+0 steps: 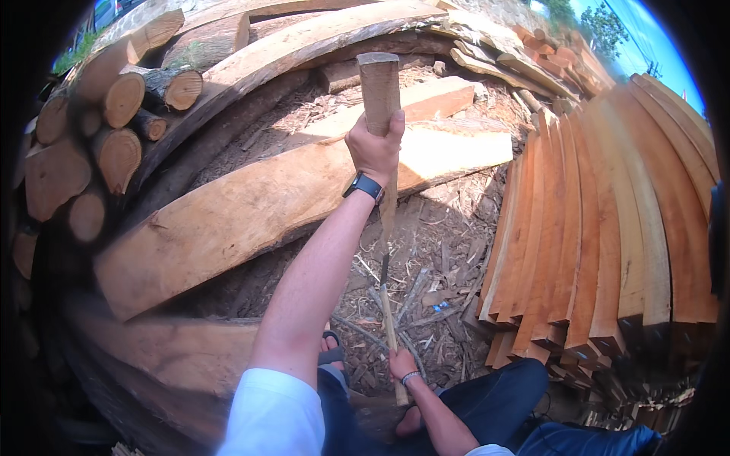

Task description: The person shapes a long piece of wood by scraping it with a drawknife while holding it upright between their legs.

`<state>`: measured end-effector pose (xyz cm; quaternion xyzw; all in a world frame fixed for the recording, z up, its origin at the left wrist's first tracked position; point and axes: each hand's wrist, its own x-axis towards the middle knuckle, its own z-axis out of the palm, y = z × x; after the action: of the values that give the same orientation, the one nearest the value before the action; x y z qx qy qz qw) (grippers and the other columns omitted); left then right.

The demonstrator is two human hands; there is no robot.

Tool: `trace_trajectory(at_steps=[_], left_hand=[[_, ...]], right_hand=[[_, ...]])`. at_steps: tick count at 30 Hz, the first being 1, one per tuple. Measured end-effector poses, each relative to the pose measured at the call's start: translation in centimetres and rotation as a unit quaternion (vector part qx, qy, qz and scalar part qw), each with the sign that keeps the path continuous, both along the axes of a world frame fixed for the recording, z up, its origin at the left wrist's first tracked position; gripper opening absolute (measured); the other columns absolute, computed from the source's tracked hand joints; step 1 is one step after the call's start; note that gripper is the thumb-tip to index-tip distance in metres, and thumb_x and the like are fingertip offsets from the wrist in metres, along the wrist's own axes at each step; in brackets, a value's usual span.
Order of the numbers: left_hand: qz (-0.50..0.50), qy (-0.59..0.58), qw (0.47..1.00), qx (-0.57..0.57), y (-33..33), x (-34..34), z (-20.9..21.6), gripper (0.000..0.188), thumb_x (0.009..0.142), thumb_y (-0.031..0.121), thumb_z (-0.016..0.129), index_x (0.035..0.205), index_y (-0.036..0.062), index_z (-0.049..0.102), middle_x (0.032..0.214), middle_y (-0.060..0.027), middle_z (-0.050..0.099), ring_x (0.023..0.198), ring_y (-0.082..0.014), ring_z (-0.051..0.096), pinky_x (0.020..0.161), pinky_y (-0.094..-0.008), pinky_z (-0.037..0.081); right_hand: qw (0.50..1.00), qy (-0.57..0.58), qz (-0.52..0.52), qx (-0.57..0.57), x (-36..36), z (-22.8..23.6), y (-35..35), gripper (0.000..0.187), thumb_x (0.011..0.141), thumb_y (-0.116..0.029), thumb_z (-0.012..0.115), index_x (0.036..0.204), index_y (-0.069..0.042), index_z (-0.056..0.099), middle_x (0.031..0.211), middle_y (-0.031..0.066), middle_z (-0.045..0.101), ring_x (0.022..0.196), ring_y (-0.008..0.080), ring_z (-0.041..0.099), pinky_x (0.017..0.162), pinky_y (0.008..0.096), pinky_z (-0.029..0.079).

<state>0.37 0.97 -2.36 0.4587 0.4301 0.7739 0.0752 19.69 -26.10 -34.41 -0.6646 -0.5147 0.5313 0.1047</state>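
My left hand (373, 148), wearing a dark wristwatch, is closed round the upper part of a squared wooden stake (379, 85). The stake stands about upright, and its lower end narrows toward the ground. Lower down, my right hand (403, 365) grips the pale wooden handle (388, 315) of a tool. A narrow dark metal head (385, 268) shows at the handle's far end, close by the stake's thin lower end. Whether the two touch I cannot tell, nor the exact kind of tool. A bracelet sits on my right wrist.
A long, thick slab (251, 205) lies across behind the stake. Round logs (123, 99) are stacked at the left. Sawn boards (593, 220) form a large pile at the right. Bark and chips (449, 251) cover the ground; my sandalled foot (331, 349) is near the handle.
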Motion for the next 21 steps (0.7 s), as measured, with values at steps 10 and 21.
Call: trace_trajectory(at_steps=[10,21], left_hand=[[-0.010,-0.003,1.000,-0.001,-0.2,0.1,0.1,0.059,0.079,0.059,0.067,0.073,0.0003,0.063,0.057,-0.0081,0.062,0.057,-0.0214,0.066,0.056,-0.0345,0.051],[-0.010,0.003,1.000,0.002,-0.1,0.2,0.1,0.057,0.079,0.056,0.068,0.075,-0.0004,0.064,0.060,-0.0100,0.063,0.061,-0.0228,0.067,0.058,-0.0356,0.051]], right_hand=[[0.951,0.214,-0.223,0.012,-1.7,0.0,-1.1,0.031,0.100,-0.029,0.042,0.089,-0.001,0.047,0.051,0.0054,0.044,0.034,0.0168,0.045,0.032,0.0359,0.043],[0.983,0.127,-0.118,0.052,0.1,-0.7,0.4,0.033,0.102,-0.031,0.040,0.090,-0.001,0.048,0.052,0.0060,0.047,0.035,0.0166,0.049,0.032,0.0322,0.043]])
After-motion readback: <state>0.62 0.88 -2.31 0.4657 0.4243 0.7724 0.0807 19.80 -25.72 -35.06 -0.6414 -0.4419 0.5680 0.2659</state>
